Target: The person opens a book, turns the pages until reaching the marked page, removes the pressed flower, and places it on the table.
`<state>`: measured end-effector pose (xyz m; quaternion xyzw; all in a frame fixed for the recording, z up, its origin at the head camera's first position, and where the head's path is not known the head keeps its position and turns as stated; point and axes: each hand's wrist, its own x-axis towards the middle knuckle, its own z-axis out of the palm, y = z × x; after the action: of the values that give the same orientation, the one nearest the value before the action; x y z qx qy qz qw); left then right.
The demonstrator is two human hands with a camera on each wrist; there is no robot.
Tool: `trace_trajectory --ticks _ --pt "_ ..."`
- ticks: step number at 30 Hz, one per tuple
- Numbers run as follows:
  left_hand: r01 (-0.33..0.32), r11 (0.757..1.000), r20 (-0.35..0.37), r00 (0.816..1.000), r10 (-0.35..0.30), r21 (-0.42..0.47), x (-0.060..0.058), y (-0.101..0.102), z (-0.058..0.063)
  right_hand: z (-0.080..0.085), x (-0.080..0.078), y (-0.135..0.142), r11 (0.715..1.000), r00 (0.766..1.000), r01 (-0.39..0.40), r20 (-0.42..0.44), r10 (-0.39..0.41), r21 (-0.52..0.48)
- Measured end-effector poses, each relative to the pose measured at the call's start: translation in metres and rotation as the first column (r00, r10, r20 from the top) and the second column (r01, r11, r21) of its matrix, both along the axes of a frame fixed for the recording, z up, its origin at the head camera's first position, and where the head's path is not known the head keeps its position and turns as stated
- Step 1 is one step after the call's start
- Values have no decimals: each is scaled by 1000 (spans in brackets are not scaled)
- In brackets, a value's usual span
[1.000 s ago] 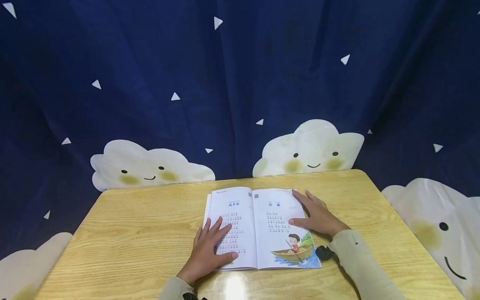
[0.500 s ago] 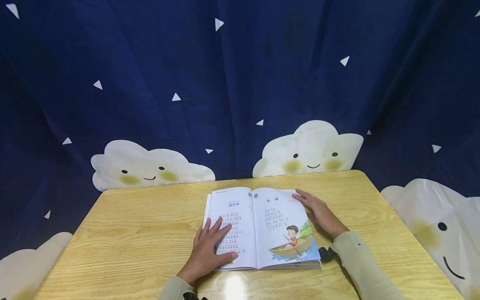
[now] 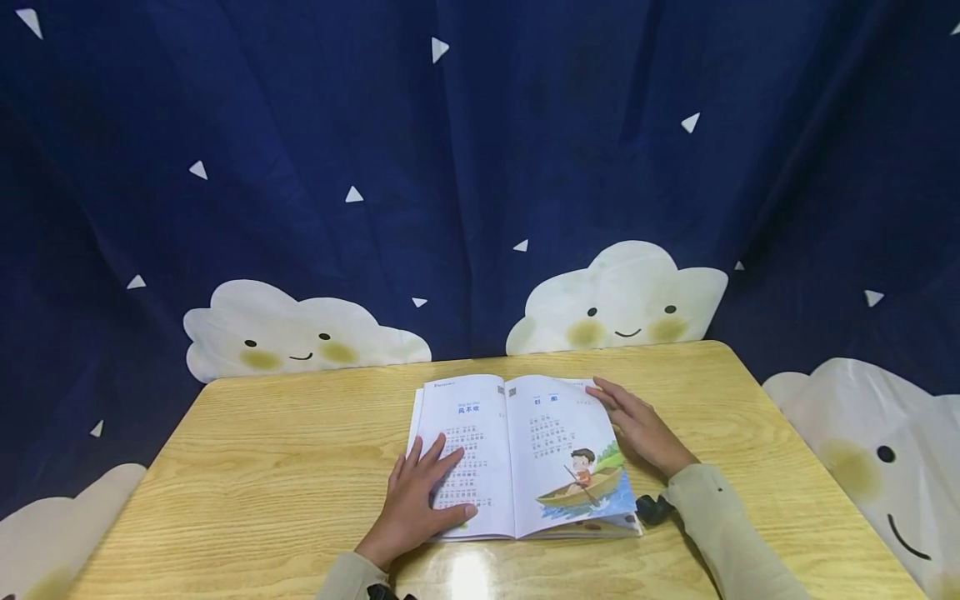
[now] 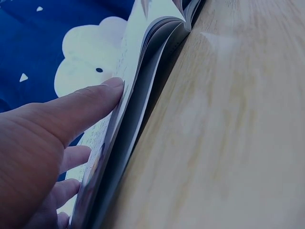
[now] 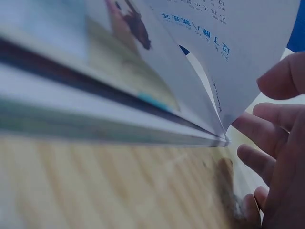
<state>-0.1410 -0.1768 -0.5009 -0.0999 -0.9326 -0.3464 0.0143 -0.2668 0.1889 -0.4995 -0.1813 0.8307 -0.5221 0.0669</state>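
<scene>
A picture book (image 3: pixel 472 458) with Chinese text lies spread on the table. My left hand (image 3: pixel 411 504) rests on the left page with its fingers spread and its thumb near the lower edge. In the left wrist view, the thumb (image 4: pixel 90 102) presses on the page above a stack of loose sheets. My right hand (image 3: pixel 641 425) is at the outer edge of the right page (image 3: pixel 555 483), which bows up from the sheets below. In the right wrist view, fingertips (image 5: pixel 248 124) are at the corner of the raised page (image 5: pixel 228 52), with the thumb apart from them.
The book lies near the front of a light wooden table (image 3: pixel 285 450). A dark blue curtain (image 3: pixel 465 167) with white clouds and triangles hangs behind and beside it. A black wrist device (image 3: pixel 651 508) is at the right sleeve (image 3: pixel 723 525).
The right page has come up at its outer edge, baring the illustrated sheet beneath at the bottom. My right thumb has gone from its top to out of sight. The left hand has stayed still.
</scene>
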Motion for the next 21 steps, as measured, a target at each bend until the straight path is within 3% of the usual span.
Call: trace_trajectory --ticks 11,21 --pt "1 1000 -3 1000 -1 5 -1 0 0 3 1 4 1000 999 -25 -45 25 1" --pt "1 1000 -11 1000 -1 2 0 0 -1 21 6 7 998 999 -40 23 39 57"
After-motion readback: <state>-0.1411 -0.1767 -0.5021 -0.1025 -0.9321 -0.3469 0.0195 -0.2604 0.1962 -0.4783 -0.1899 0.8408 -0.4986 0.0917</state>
